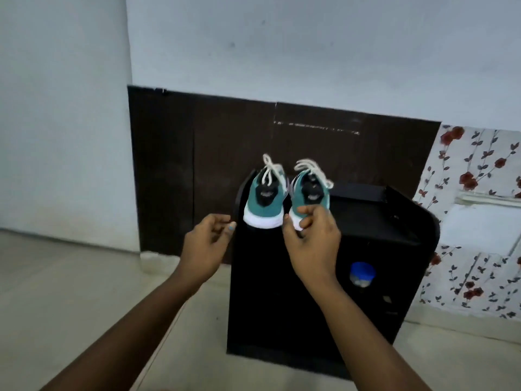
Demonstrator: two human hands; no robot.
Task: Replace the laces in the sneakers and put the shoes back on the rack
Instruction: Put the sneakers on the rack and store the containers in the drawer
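Both teal sneakers are sitting heels-out on top of the black rack [375, 221]. The right hand [311, 238] is pinching the right sneaker [310, 198] at its heel; the left hand [208, 238], fingers loosely curled, is hovering beside the left sneaker [263, 201].

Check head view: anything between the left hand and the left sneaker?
Only the raised side edge of the black rack in the head view. The left hand hangs just outside it; the left sneaker sits just inside, on top.

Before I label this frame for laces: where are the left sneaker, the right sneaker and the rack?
left sneaker [263, 200]: head view, teal heel.
right sneaker [311, 194]: head view, black heel patch.
rack [375, 221]: head view, bare black top.
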